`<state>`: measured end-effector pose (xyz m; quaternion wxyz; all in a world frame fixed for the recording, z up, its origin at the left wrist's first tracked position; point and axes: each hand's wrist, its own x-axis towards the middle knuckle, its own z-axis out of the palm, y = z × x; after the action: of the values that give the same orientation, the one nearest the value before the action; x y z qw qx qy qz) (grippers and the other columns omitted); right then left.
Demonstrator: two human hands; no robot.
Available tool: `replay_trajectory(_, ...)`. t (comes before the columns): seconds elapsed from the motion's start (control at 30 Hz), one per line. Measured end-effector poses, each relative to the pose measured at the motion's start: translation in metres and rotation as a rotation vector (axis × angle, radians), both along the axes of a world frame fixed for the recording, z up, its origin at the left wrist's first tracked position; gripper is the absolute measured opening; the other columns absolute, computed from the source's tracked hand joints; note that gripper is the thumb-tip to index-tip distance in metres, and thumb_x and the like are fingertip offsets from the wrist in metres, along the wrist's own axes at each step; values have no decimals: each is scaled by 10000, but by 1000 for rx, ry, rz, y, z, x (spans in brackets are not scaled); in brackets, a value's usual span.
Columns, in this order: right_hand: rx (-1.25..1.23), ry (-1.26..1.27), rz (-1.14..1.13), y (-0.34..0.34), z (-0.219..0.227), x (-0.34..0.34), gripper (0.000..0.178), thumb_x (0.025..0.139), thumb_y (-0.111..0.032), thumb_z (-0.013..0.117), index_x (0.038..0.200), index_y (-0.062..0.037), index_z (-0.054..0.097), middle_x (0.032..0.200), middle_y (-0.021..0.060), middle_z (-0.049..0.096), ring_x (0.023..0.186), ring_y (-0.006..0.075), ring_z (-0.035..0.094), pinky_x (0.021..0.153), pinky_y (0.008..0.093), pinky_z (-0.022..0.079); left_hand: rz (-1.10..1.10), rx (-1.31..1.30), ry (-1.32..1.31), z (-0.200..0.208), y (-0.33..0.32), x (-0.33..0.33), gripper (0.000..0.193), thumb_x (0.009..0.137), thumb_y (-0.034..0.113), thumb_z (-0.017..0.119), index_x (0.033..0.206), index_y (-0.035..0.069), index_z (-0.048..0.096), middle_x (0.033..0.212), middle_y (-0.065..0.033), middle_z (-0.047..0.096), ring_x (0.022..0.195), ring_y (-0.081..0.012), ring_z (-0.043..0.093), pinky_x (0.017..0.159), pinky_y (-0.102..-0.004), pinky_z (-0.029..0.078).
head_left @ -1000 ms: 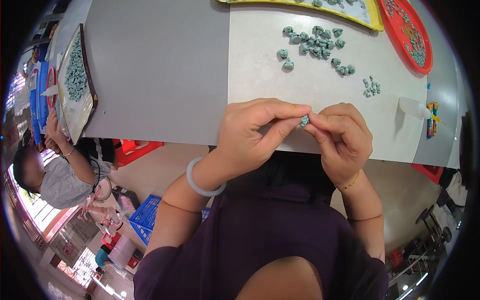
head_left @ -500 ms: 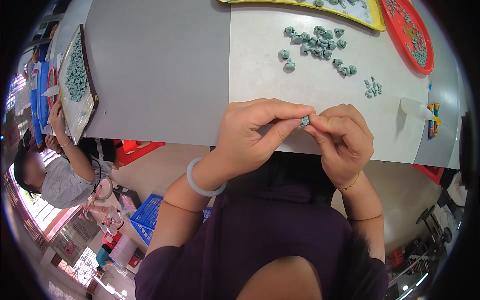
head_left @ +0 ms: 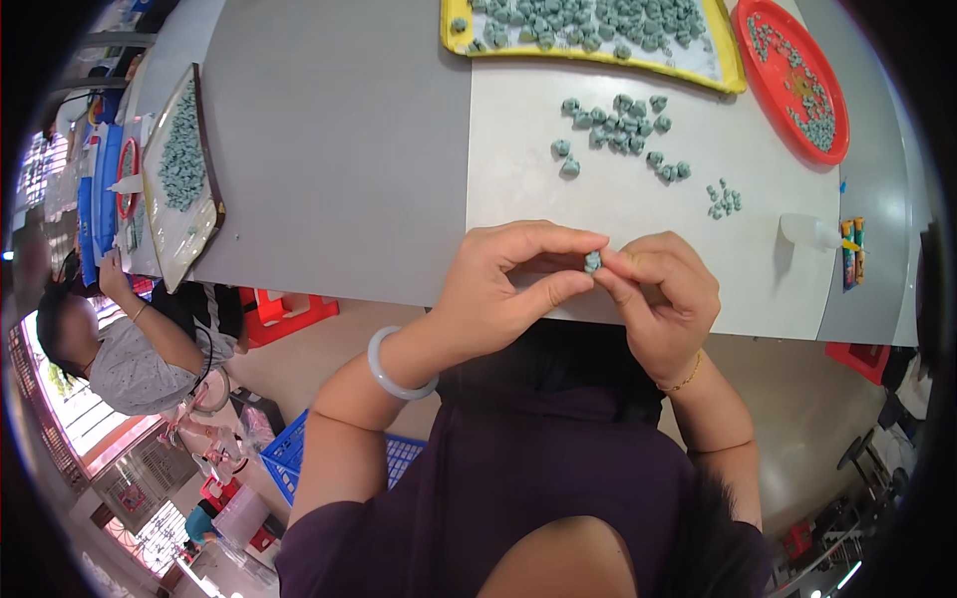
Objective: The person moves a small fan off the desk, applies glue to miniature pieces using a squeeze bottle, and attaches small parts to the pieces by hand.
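Between my two hands, over the table's near edge, is a small grey-green moulded piece (head_left: 593,262). My left hand (head_left: 508,274) pinches it between thumb and fingertips from the left. From the right, the thumb and forefinger of my right hand (head_left: 666,289) close on the same piece; what they grip exactly is partly hidden by the fingertips. Beyond my hands a loose group of grey-green figure-like pieces (head_left: 620,125) lies on the white tabletop. A cluster of much smaller grey-green bits (head_left: 725,199) lies to the right, nearer to me.
A yellow-rimmed tray (head_left: 588,68) full of pieces stands at the far side, beside a red oval tray (head_left: 839,95) of small bits. A white squeeze bottle (head_left: 802,231) lies at right. Far left, a co-worker (head_left: 150,364) sits by another tray (head_left: 214,214). A blue crate (head_left: 289,453) is below.
The view has shifted, so the table and trays sit lower and more of the yellow-rimmed tray shows. Both hands keep their pinch on the small piece, with slightly altered finger positions.
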<state>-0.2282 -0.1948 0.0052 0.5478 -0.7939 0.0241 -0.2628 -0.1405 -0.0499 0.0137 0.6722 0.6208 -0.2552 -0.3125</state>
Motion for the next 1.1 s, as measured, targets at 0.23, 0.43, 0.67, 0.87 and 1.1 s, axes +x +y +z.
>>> replay_trajectory(0.23, 134, -3, 17, -7, -4, -5, 161, 782, 99, 534, 909, 29, 603, 831, 82, 541, 664, 115, 520, 585, 201, 418, 49, 251, -239, 23, -22, 77, 222, 815, 40, 591, 1030, -19, 587, 881, -81, 634, 764, -114, 603, 688, -222, 476)
replay_trajectory(0.43, 183, 14, 31, -8, -6, -4, 156, 794, 91, 517, 915, 33, 597, 834, 74, 530, 673, 106, 512, 598, 200, 416, 224, 197, -264, 12, -45, 122, 306, 839, 109, 587, 1122, -4, 570, 938, -98, 651, 728, -116, 608, 659, -231, 482)
replay_trajectory(0.67, 135, 6, 31, -9, -3, -7, 172, 782, 98, 518, 927, 37, 588, 829, 81, 535, 667, 116, 510, 604, 209, 416, -31, 376, -879, 3, -50, 95, 135, 770, 40, 625, 901, 16, 648, 822, -59, 635, 712, -132, 608, 648, -237, 483)
replay_trajectory(0.87, -196, -285, -274, -49, -1, -42, 175, 790, 60, 477, 963, 35, 496, 766, 109, 505, 655, 163, 451, 588, 248, 385, -9, 310, -624, -1, -42, 95, 91, 781, -11, 595, 865, -17, 629, 823, -49, 631, 752, -120, 601, 682, -236, 483)
replay_trajectory(1.1, -190, -72, -753, -128, -1, -54, 303, 818, -69, 586, 1097, -15, 480, 1010, 86, 548, 872, 159, 504, 749, 251, 399, 52, 57, 131, 22, -6, 36, 135, 806, -24, 570, 938, -47, 586, 948, -117, 617, 862, -184, 624, 760, -264, 500)
